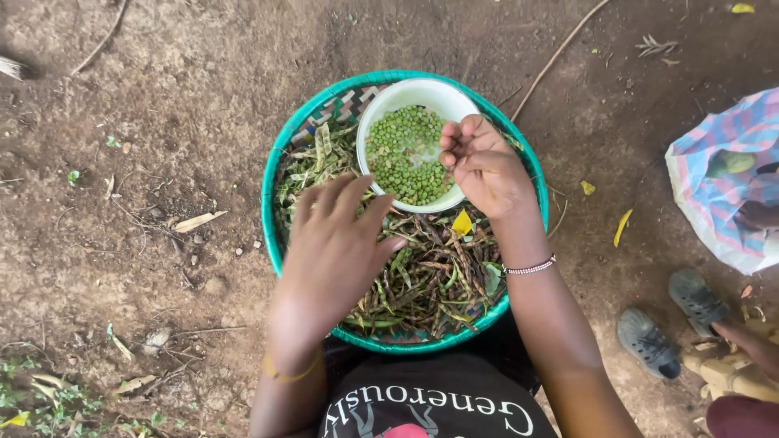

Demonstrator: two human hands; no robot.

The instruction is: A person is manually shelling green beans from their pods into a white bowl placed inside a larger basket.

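A round green-rimmed woven basket (272, 174) sits on the dirt in front of me, filled with green and brown pea pods (434, 276). At its far side stands a white bowl (406, 93) holding shelled green peas (402, 154). My left hand (333, 247) is spread, palm down, over the pods at the basket's left, fingers apart, holding nothing that I can see. My right hand (483, 166) hovers over the bowl's right rim with fingers curled together; whether a pod or peas are inside it is hidden. A beaded bracelet (529, 266) circles my right wrist.
Bare dirt with twigs and dry leaves surrounds the basket. A striped pink-and-blue woven sack (722, 182) lies at the right edge. Another person's grey shoes (669, 320) and a hand (751, 345) show at the lower right. Weeds grow at the lower left.
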